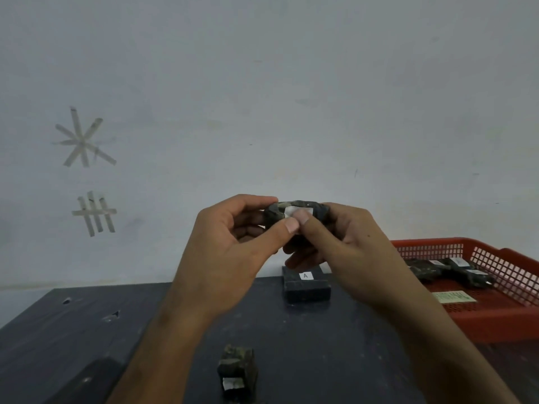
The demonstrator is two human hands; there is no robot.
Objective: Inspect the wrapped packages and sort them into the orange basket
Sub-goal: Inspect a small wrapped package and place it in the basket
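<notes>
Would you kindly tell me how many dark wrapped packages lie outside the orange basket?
3: one dark wrapped package held by both hands, one labelled A mid-table, one near the front edge. Arms may hide more.

Wrapped packages, dark mottled film, white labels:
- held package (296,212): sitting raised above the table (87,330), label facing the viewer.
- block marked "A" (306,284): lying flat at the table's far edge.
- small package (237,371): standing on the table's near part.
- several packages (449,271): lying inside the orange basket (495,319), at the table's right end.
</notes>
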